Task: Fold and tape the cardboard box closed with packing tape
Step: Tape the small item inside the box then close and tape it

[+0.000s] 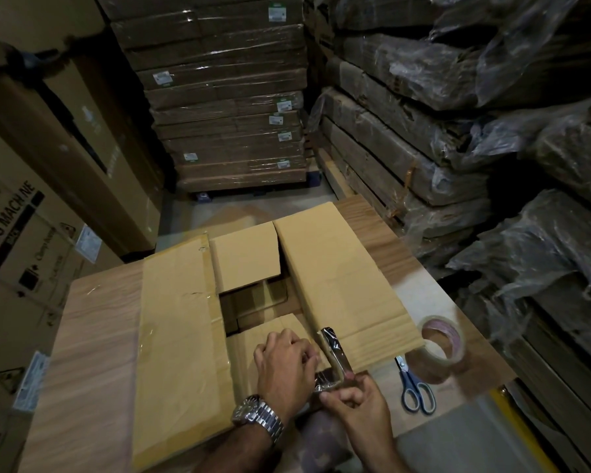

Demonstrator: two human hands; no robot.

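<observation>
Stacks of wrapped cartons (226,97) surround wooden table (93,336); both hands (284,363) (359,401) pinch tape strip (331,349).

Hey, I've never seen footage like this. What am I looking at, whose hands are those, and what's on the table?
No machine here: a camera worn on a person's head looks down at their two bare hands. On the wooden table lies a cardboard box, flaps open, beside a tape roll and scissors. The right hand pinches a strip of tape stuck to the right flap. The left hand, wearing a watch, rests on the near flap; its grip is unclear.
</observation>
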